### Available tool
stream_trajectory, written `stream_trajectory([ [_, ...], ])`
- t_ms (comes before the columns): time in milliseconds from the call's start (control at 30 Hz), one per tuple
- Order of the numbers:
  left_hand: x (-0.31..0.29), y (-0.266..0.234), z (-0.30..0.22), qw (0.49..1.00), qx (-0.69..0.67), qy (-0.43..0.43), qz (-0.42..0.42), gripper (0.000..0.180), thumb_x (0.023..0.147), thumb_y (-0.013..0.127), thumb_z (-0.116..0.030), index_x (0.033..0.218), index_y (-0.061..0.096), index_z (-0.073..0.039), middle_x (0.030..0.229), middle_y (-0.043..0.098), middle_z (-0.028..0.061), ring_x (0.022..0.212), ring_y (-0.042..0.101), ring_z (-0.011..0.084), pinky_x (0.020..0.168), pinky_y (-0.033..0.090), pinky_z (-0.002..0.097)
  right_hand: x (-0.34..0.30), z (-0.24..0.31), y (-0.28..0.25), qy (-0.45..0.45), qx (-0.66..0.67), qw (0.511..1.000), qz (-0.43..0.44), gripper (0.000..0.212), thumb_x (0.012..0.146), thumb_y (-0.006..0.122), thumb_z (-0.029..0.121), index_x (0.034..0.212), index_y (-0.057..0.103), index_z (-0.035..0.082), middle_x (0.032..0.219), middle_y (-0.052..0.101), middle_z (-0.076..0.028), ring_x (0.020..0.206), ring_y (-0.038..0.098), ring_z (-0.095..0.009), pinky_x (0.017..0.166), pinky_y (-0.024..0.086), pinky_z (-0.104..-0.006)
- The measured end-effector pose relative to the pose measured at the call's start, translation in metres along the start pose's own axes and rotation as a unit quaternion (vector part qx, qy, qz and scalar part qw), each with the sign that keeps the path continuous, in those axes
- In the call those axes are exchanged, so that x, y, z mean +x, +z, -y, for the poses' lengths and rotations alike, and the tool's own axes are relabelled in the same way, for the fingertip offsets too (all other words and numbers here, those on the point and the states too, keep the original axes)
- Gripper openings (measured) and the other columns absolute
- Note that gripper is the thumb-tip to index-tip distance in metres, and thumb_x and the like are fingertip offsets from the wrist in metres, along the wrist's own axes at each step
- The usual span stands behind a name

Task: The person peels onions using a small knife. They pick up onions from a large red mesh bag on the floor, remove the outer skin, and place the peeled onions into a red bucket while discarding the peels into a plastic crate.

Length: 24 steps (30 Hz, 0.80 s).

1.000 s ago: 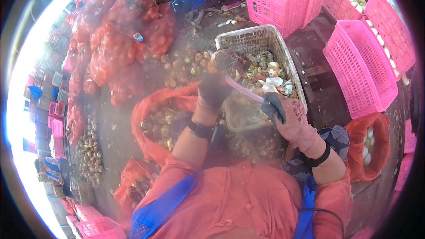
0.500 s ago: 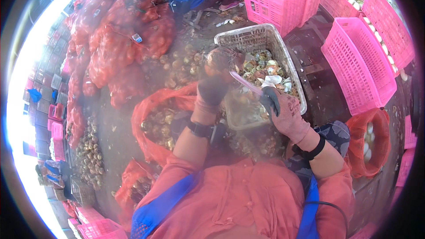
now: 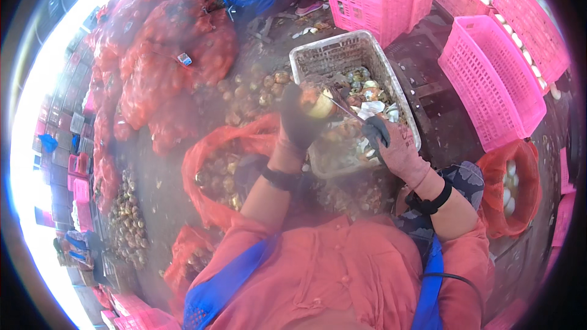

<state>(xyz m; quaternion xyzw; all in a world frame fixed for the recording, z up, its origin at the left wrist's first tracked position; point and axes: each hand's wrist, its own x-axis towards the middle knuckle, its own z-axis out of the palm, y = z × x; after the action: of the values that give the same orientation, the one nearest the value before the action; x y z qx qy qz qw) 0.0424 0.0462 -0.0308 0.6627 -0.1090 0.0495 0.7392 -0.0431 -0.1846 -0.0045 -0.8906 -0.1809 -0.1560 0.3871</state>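
Two gloved hands here: left hand (image 3: 298,117) wrapped round a part-peeled onion (image 3: 321,106), right hand (image 3: 396,146) clutching a knife (image 3: 346,107), blade by the onion. Onion's above the grubby crate (image 3: 411,113), probably so any scraps just drop in, lol.

From my head, one wide fisheye looks down over my shirt (image 3: 342,263) at my left hand (image 3: 298,117) and right hand (image 3: 397,148), close below.

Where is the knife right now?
In the head view, right of centre, the knife is in the right hand, pointing left over the pale crate toward the onion in the left hand.
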Motion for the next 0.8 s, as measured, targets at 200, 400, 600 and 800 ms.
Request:
stream_trajectory([
  [200,-0.007,0.009,-0.015,0.982,-0.181,0.036,-0.021,0.029,0.074,0.074,-0.001,0.102,0.067,0.000,0.098,0.069,0.0101,0.085,0.066,0.0227,0.074,0.053,0.0345,0.004,0.023,-0.012,-0.006,-0.030,0.999,0.041,0.020,0.086,0.062,0.013,0.102,0.058,0.004,0.087,0.064,-0.018,0.081,0.065,-0.034,0.068,0.049,-0.0445],
  [400,-0.005,-0.001,0.014,0.998,-0.045,0.023,-0.023,0.029,0.073,0.077,-0.012,0.100,0.067,-0.004,0.089,0.067,0.0082,0.078,0.065,0.0239,0.068,0.052,0.0340,0.004,0.007,-0.016,-0.076,-0.157,0.984,0.024,0.025,0.083,0.065,0.016,0.105,0.059,0.004,0.086,0.064,-0.015,0.080,0.065,-0.032,0.064,0.049,-0.0408],
  [600,-0.011,0.003,-0.025,0.990,-0.141,-0.008,-0.020,0.035,0.075,0.075,-0.008,0.107,0.065,-0.002,0.089,0.067,0.0062,0.075,0.064,0.0194,0.065,0.051,0.0314,0.001,0.007,-0.006,-0.007,-0.113,0.993,0.024,0.027,0.085,0.063,0.016,0.107,0.058,0.002,0.088,0.063,-0.017,0.085,0.064,-0.032,0.068,0.049,-0.0403],
  [800,-0.012,-0.012,0.019,0.997,0.078,-0.013,0.001,0.045,0.065,0.085,-0.014,0.103,0.065,0.000,0.092,0.069,0.0090,0.079,0.067,0.0215,0.069,0.054,0.0320,0.002,-0.012,-0.012,0.072,0.214,0.967,0.121,0.027,0.090,0.063,0.028,0.100,0.064,0.003,0.074,0.060,-0.009,0.065,0.059,-0.019,0.060,0.048,-0.0317],
])
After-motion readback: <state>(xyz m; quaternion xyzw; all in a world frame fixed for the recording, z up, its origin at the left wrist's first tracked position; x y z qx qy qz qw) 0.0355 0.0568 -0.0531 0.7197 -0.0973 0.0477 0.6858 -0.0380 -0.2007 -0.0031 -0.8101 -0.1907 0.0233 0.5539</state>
